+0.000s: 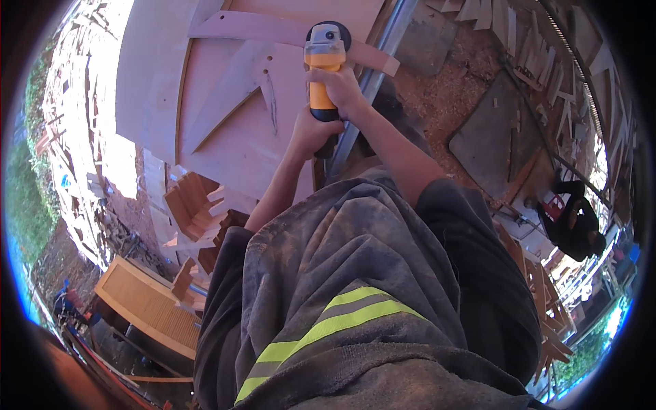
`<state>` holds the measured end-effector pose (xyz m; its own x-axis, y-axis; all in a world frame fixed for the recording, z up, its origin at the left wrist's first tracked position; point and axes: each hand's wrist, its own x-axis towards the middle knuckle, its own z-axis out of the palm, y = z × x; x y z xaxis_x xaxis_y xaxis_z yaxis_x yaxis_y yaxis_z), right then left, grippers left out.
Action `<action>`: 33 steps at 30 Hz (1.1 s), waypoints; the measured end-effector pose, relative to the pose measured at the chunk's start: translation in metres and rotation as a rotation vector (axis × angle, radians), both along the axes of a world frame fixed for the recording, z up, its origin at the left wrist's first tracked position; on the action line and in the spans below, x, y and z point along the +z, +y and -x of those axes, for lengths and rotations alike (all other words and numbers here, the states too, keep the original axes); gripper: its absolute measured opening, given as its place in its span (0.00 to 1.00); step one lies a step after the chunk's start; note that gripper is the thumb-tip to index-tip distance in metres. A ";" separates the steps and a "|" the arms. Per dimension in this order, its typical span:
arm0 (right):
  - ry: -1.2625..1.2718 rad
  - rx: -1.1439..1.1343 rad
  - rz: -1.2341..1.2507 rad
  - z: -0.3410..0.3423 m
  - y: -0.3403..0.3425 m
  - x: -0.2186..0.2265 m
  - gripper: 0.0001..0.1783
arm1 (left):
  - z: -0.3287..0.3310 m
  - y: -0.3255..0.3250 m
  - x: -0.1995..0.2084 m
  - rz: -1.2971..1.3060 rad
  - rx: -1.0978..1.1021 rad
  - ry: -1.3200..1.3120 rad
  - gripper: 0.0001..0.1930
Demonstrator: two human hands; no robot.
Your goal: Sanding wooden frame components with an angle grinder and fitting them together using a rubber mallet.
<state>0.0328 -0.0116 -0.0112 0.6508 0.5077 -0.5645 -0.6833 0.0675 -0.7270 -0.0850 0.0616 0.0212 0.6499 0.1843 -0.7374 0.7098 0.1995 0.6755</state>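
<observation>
Your left hand (316, 130) is closed around the rear of the yellow-and-black power tool (321, 96), your right hand (339, 87) wrapped around its casing, where any lettering is too small to read. The tool is over the surface (152, 89) near its right edge, its dark disc above a curved wooden strip (256, 27) that overhangs this edge, crossing the metal rail (394, 35).

Grinder (324, 63) over the boards (246, 26)

The power tool (321, 94) is yellow (silver-headed), the jacket (348, 239) grey with lime stripes (342, 325).
</observation>
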 end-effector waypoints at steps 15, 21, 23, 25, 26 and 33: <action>0.102 0.022 0.013 0.018 -0.061 0.021 0.15 | 0.018 -0.063 0.014 -0.034 0.085 -0.125 0.26; 0.110 -0.051 0.016 0.011 -0.073 0.026 0.16 | 0.006 -0.063 0.010 -0.026 -0.017 -0.143 0.26; 0.122 -0.083 0.018 0.012 -0.099 0.033 0.16 | 0.006 -0.084 0.010 -0.043 -0.059 -0.158 0.27; 0.154 -0.104 0.119 0.013 -0.111 0.035 0.16 | 0.008 -0.096 0.010 -0.045 -0.118 -0.139 0.28; 0.182 -0.088 0.126 0.013 -0.111 0.033 0.16 | 0.008 -0.096 0.010 -0.049 -0.118 -0.101 0.29; 0.097 -0.062 0.042 0.008 -0.083 0.020 0.16 | 0.003 -0.068 0.003 -0.044 -0.051 -0.120 0.30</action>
<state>0.0251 -0.0949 0.0089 0.6218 0.4427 -0.6461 -0.7457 0.0825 -0.6611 -0.0881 -0.0069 0.0242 0.7425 0.1798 -0.6453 0.6315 0.1335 0.7638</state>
